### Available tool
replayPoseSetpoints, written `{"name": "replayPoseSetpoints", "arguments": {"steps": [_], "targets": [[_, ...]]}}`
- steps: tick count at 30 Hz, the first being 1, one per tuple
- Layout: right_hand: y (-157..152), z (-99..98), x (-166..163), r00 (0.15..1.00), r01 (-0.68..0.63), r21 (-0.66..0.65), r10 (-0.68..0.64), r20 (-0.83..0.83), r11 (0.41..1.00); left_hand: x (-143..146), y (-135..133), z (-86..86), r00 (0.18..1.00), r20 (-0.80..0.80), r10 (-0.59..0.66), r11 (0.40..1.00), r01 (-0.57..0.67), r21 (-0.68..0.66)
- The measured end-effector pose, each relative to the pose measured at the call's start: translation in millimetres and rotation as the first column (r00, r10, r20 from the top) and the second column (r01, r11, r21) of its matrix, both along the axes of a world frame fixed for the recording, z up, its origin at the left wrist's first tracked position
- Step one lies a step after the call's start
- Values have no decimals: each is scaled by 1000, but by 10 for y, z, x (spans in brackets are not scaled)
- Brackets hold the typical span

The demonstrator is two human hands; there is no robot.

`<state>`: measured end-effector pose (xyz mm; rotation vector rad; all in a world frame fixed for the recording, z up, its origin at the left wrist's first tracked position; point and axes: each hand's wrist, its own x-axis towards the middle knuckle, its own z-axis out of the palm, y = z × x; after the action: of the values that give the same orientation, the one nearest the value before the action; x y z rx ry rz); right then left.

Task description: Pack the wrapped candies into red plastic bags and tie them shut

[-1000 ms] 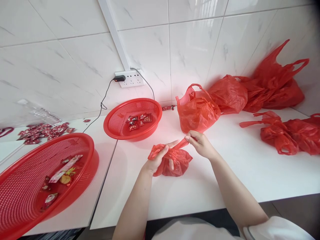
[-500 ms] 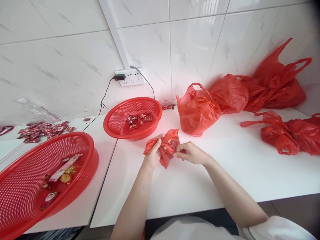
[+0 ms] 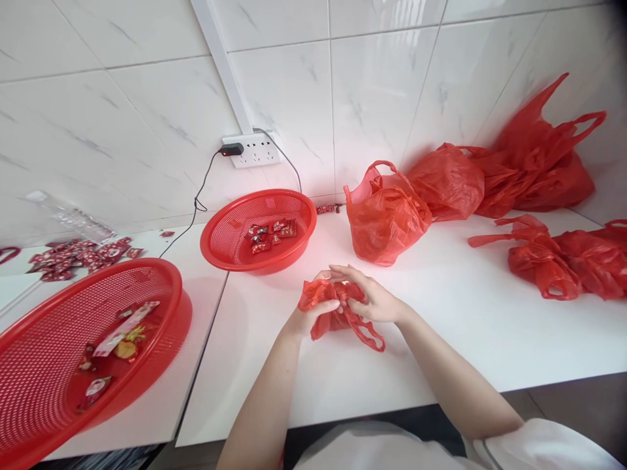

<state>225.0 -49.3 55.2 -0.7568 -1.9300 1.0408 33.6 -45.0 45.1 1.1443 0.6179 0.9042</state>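
A small red plastic bag lies bunched on the white table in front of me. My left hand grips its left side with curled fingers. My right hand presses on the bag's top from the right, fingers bent around the plastic. A loop of the bag's handle hangs loose toward me below my right hand.
A red mesh basket with a few wrapped candies stands behind the bag; a larger one sits at the left. Loose candies lie at far left. Several filled red bags line the back and right. A cable hangs from the wall socket.
Both hands came together over the small bag. The handle strand my right hand had pulled out to the right was worked back in, and a loop now hangs toward me.
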Motion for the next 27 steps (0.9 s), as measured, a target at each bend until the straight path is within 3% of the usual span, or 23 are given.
{"name": "replayPoseSetpoints", "arguments": {"steps": [6, 12, 15, 17, 19, 21, 22, 25, 27], "targets": [[30, -74, -6, 986, 167, -5, -167, 2, 986, -24, 16, 1, 992, -114, -45, 996, 54, 76], [25, -54, 17, 1000, 4, -151, -4, 1, 989, -44, 50, -22, 987, -148, -57, 985, 80, 154], [44, -77, 8, 998, -20, -206, 8, -62, 978, -82, 64, -15, 979, -194, -64, 978, 100, 182], [60, -98, -8, 994, -14, -208, -9, -112, 978, -105, 74, -4, 968, -251, -22, 967, 84, 241], [68, -114, -36, 990, 2, -209, -31, -139, 978, -106, 81, -2, 950, -298, 98, 938, 11, 345], [64, -124, -79, 988, 6, -234, -41, -146, 972, -72, 80, -17, 911, -300, 282, 871, -112, 478], [58, -128, -105, 988, 5, -250, -44, -148, 968, -43, 73, -31, 874, -282, 397, 809, -188, 557], [36, -139, -181, 983, -7, -282, -46, -179, 959, 53, 39, -91, 685, -162, 711, 520, -356, 776], [29, -145, -211, 969, -49, -329, -35, -244, 943, 91, 20, -127, 597, -65, 800, 368, -402, 839]]}}
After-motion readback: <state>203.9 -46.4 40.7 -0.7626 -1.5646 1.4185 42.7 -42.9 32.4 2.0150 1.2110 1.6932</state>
